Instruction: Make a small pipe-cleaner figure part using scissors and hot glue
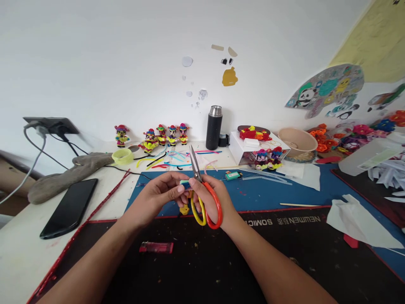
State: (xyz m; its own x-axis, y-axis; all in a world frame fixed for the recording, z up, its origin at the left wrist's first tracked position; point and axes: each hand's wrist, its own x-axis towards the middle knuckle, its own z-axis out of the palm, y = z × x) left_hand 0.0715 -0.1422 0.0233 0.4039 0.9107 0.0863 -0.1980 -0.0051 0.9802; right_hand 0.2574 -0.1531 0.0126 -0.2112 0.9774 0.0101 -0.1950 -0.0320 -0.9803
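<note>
My left hand (162, 192) pinches a small blue and pale green piece (186, 184), whose exact kind I cannot make out. Fingertips of my right hand (218, 192) meet the same piece from the other side. Scissors (212, 207) with one red and one yellow handle loop rest in my right hand, blades together and pointing up and away. Just under my hands, a small yellow item (184, 209) is partly hidden. A pink-red lighter (156, 247) lies on the black mat below my left hand.
Coloured pipe cleaners (177, 159) lie behind my hands, near several small fuzzy figures (150, 141). A black thermos (214, 128) stands by the wall beside a white box (236, 147). A phone (69, 207) and driftwood (53, 183) are at left; white paper (360, 221) at right.
</note>
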